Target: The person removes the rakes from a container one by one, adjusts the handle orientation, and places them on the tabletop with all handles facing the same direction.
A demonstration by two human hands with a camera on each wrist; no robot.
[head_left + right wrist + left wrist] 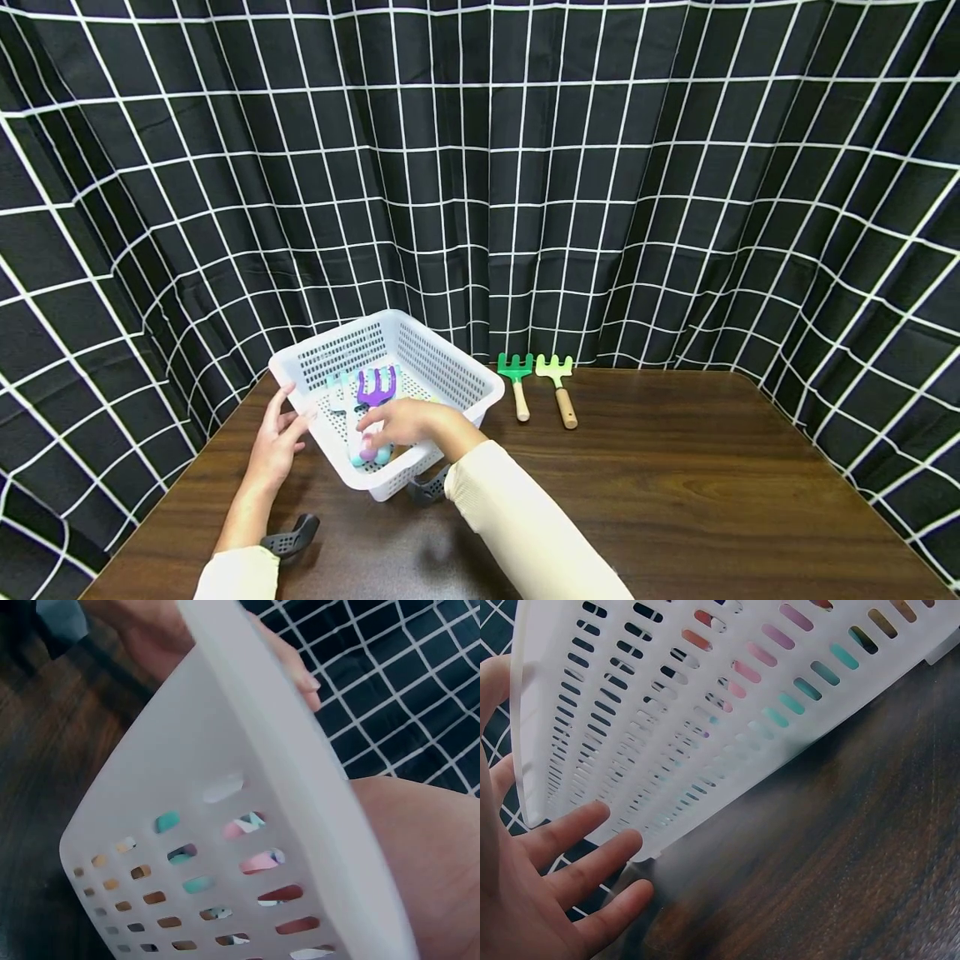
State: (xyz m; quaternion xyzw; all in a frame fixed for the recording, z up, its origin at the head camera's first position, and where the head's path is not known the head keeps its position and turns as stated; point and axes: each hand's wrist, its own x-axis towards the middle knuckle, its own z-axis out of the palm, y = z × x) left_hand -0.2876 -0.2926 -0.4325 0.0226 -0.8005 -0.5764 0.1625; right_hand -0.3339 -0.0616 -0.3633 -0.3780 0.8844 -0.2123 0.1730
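Observation:
A white perforated plastic basket [457,383] stands at the left of the table. Inside it lie a purple toy garden rake [377,390] and pale blue toy garden tools [348,421]. My right hand [408,423] reaches over the near right rim and pinches the purple rake by its handle; in the right wrist view the basket wall [150,802] hides most of the fingers. At the left rim my left hand [273,442] touches the basket, several fingers straight and spread along the outside of the perforated wall [727,772] in the left wrist view.
Right of the basket, a dark green rake [516,371] with a pale handle lies beside a light green rake [555,371] with a wooden handle. Brown wooden tabletop [675,475] stretches to the right. A black, white-gridded curtain [570,183] hangs behind and at both sides.

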